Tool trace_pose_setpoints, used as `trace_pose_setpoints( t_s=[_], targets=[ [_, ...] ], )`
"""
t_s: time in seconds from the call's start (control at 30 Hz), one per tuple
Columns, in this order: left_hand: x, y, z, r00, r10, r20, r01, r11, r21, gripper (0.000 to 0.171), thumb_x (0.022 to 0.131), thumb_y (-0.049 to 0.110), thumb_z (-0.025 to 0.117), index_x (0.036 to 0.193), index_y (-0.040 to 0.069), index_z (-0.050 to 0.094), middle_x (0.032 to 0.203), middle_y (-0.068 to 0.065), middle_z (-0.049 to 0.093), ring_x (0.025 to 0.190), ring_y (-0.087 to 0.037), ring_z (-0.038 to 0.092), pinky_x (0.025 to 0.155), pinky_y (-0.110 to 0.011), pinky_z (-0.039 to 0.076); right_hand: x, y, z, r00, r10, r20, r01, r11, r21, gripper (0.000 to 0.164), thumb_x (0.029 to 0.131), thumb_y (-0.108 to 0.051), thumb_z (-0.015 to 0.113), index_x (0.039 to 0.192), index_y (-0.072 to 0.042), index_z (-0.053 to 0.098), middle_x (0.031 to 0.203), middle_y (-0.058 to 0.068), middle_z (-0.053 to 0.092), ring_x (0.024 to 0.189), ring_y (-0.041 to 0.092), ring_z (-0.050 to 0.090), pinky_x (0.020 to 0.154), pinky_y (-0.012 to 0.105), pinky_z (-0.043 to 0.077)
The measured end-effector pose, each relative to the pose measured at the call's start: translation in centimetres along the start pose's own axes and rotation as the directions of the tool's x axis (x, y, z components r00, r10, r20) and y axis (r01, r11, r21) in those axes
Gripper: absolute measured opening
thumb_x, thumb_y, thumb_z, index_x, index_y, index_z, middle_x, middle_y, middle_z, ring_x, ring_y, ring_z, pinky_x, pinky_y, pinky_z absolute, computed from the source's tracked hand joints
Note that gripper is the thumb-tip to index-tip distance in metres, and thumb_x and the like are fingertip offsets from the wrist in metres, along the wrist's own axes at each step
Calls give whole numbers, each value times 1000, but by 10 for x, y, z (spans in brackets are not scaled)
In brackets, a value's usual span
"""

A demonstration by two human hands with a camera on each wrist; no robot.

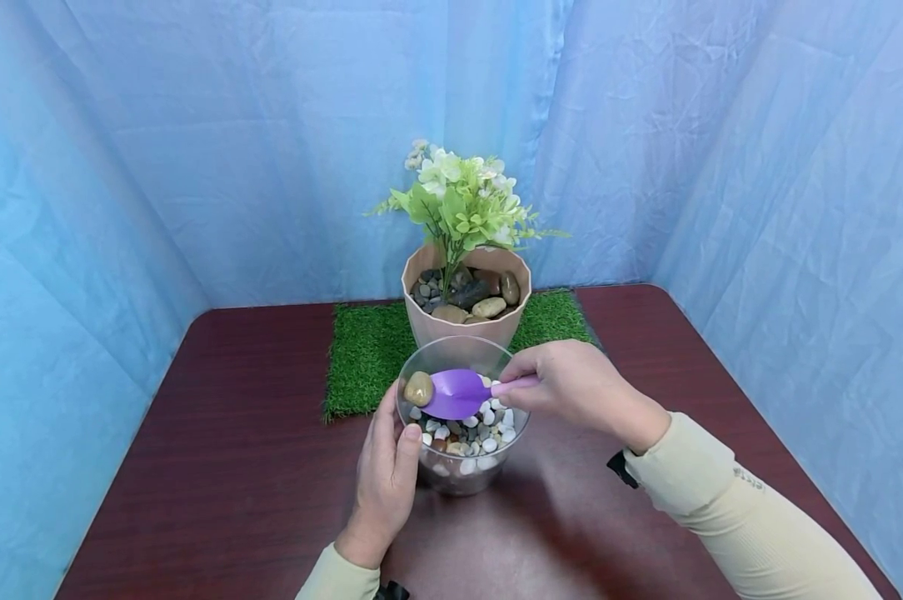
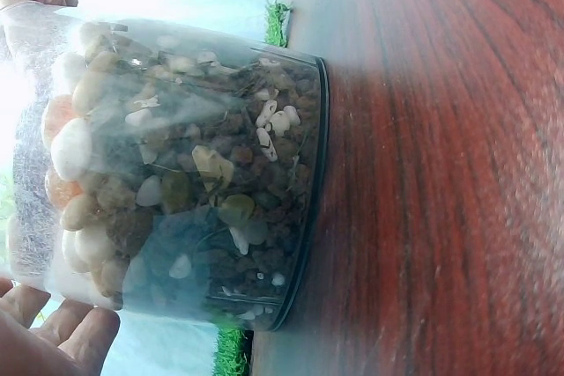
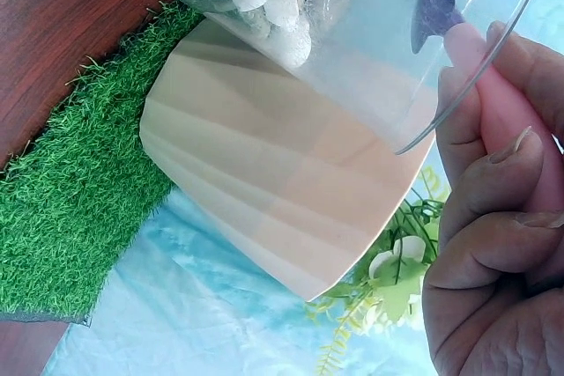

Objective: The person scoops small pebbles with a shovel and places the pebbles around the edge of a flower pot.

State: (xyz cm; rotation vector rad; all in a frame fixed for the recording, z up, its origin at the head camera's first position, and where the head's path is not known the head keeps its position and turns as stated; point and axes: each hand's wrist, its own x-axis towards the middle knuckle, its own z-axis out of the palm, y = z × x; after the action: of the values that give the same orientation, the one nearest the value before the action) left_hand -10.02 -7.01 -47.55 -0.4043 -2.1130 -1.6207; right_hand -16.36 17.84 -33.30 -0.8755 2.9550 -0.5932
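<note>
My left hand (image 1: 387, 471) grips the near left side of a clear plastic container (image 1: 451, 485), thumb in front and fingers round the far side. White, grey and brown pebbles (image 1: 489, 445) fill its lower part; the left wrist view shows finer dark gravel (image 2: 264, 173) beneath them. In my right hand (image 1: 582, 387) is a small purple trowel (image 1: 457, 394), held by its pink handle (image 3: 504, 121). Its blade reaches inside the container's rim, above the pebbles. A smooth tan stone (image 1: 419, 388) is at the blade's tip, by the container's left wall.
Behind the container stands a beige flowerpot (image 1: 462, 333) holding stones and a white-flowered green plant (image 1: 470, 196). It sits on a green artificial grass mat (image 1: 369, 358). The dark red wooden table (image 1: 256, 467) is enclosed by blue curtains (image 1: 286, 150).
</note>
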Motion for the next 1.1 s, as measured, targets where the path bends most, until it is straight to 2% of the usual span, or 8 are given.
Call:
trace_pose_setpoints(
  t_s=[0.17,0.5,0.8,1.1],
  targets=[
    [0,0,0,1000,4,0,-4,1000,3,67,105,2,47,166,21,28,163,-6,43,144,-25,49,118,-44,45,-2,2,0,1000,17,-5,-17,999,30,4,93,-46,78,92,-42,79,78,-31,66,69,1,59,65,27,50],
    [1,0,0,1000,16,-6,-16,1000,9,65,104,1,48,165,12,30,163,-6,43,144,-25,49,117,-44,45,-6,2,-3,999,36,-19,-35,997,61,3,92,-48,79,92,-44,79,79,-31,68,72,2,61,67,28,51],
    [0,-1,0,1000,14,-9,-14,1000,6,63,105,4,47,165,13,30,162,-6,44,142,-28,51,118,-29,43,-10,4,-9,998,51,-38,-49,997,62,4,91,-47,80,92,-43,79,80,-30,68,74,0,62,68,28,52],
    [0,-1,1,1000,1,-6,-1,1000,8,63,105,3,47,165,15,31,161,-8,46,140,-34,53,118,-36,45,-12,7,-22,996,58,-69,-55,998,40,5,91,-47,80,91,-41,80,78,-29,68,73,2,62,66,28,52]
  ],
)
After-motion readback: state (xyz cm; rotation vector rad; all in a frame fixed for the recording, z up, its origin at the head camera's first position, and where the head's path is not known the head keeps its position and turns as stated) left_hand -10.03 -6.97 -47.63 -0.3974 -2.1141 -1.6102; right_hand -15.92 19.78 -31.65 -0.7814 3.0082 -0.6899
